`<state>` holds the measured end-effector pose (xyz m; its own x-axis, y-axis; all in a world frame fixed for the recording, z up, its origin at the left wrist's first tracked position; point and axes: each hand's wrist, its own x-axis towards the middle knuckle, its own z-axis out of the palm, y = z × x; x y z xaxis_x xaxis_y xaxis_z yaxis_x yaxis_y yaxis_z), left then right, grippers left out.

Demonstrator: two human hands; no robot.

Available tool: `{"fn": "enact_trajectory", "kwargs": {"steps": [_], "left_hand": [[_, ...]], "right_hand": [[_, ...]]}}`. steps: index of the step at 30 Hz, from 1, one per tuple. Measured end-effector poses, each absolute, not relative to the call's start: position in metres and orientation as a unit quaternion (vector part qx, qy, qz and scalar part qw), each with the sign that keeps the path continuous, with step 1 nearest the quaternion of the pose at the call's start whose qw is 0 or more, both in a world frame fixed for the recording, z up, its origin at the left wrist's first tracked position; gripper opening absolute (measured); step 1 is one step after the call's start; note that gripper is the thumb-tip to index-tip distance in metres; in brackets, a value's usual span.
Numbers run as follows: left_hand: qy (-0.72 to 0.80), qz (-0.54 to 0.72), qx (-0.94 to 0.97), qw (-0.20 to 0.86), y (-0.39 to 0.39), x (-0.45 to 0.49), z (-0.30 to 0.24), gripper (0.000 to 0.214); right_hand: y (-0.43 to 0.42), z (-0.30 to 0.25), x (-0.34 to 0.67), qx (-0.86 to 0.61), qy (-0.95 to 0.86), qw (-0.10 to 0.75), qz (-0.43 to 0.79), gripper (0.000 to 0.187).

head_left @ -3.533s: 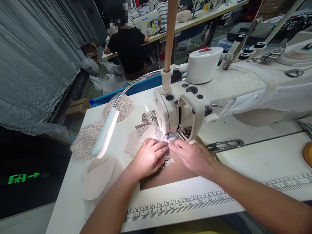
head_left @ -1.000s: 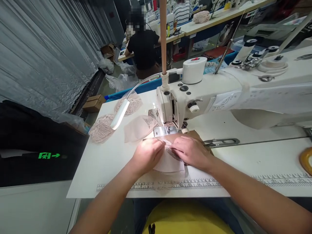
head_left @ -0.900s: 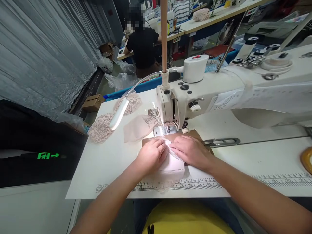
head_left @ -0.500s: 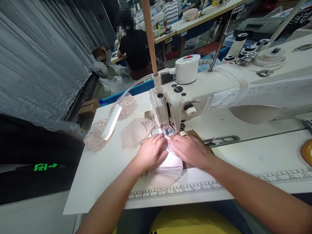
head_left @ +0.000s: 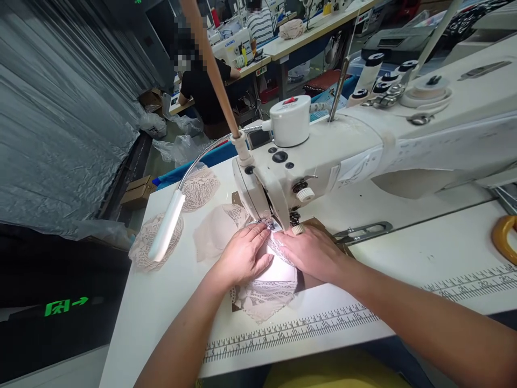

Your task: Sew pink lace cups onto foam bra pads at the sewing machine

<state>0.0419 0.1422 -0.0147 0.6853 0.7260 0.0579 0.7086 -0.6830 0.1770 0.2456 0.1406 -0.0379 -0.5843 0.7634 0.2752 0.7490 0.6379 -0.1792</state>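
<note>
A pale lace-trimmed fabric piece (head_left: 278, 269) lies under the needle area of a white sewing machine (head_left: 262, 188), its scalloped lace end hanging toward the table's front edge. My left hand (head_left: 243, 254) rests flat on its left side, fingers stretched toward the presser foot and thumb spread apart. On the right side, my right hand (head_left: 311, 252) lies with its fingers extended over the lace strip, close to the foot. The needle is hard to make out. Just left of my left hand sits a beige cup-shaped fabric piece (head_left: 212, 229) with a lace corner.
Two more lace pieces (head_left: 200, 188) lie at the table's left, partly beneath a bendable lamp (head_left: 167, 226). A printed ruler (head_left: 291, 331) runs along the front edge. Orange-yellow scissor handles (head_left: 503, 237) sit far right. Behind, a person (head_left: 205, 91) in black sits at another machine.
The view has shifted, so the table and machine appear farther left. My left thumb has spread away from its fingers, and more of the lace end shows below my hands.
</note>
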Motion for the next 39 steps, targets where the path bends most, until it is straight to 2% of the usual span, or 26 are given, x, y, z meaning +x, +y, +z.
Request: {"fn": "enact_trajectory", "kwargs": {"steps": [5, 11, 19, 29, 39], "left_hand": [[0.370, 0.044, 0.925, 0.076, 0.152, 0.037, -0.013, 0.054], [0.353, 0.011, 0.935, 0.043, 0.148, 0.035, 0.002, 0.044], [0.374, 0.072, 0.924, 0.010, 0.127, 0.047, -0.004, 0.029], [0.374, 0.126, 0.919, 0.020, 0.128, 0.044, -0.017, 0.028], [0.381, 0.111, 0.918, 0.007, 0.136, 0.037, -0.018, 0.033]], "right_hand": [[0.141, -0.038, 0.245, -0.430, -0.883, 0.183, 0.032, 0.016], [0.141, -0.041, 0.250, -0.416, -0.883, 0.207, 0.064, 0.022], [0.140, -0.044, 0.256, -0.426, -0.873, 0.224, 0.073, 0.028], [0.139, -0.039, 0.251, -0.404, -0.893, 0.186, 0.064, 0.022], [0.140, -0.034, 0.249, -0.430, -0.884, 0.174, 0.058, 0.033]]}}
